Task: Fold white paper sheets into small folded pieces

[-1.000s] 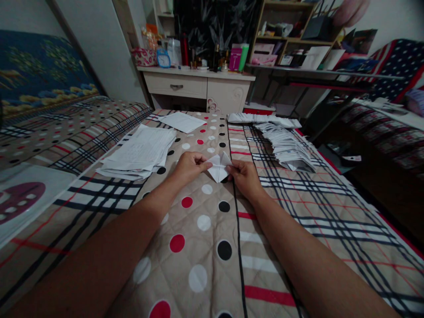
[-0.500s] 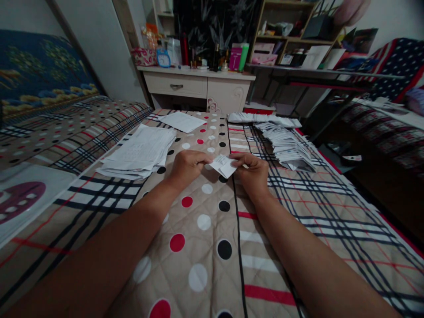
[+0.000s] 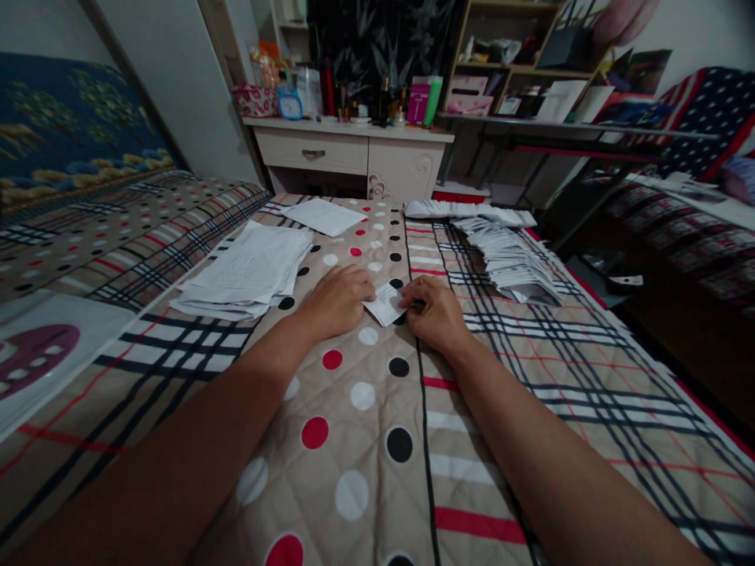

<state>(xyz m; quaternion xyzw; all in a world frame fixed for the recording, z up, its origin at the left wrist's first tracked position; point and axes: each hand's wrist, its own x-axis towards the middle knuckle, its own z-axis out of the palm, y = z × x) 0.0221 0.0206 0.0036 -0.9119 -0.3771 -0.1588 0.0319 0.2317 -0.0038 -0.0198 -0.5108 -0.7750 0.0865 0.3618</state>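
Between my hands, low over the quilted bedspread (image 3: pixel 364 397), is a small folded piece of paper (image 3: pixel 385 305) with faint print on it. My left hand (image 3: pixel 337 300) is closed on its left corner, fingers bent together. On the opposite corner, the thumb and fingers of my right hand (image 3: pixel 435 313) pinch the paper. Left of my hands lies a stack of flat white sheets (image 3: pixel 248 267), slightly uneven at the edges. To the right, a long row of folded papers (image 3: pixel 510 259) leans together on the plaid part of the bedspread.
Another white sheet (image 3: pixel 323 216) lies beyond the stack, and a bundle of folded papers (image 3: pixel 465 210) is at the bed's far right. A plastic bag with a purple print (image 3: pixel 41 354) sits at the left. Behind the bed stands a white dresser (image 3: pixel 348 149).
The folded paper has come slightly down and to the left, closer to the bedspread. My left hand has turned knuckles-up, and my right hand has shifted left with the paper.
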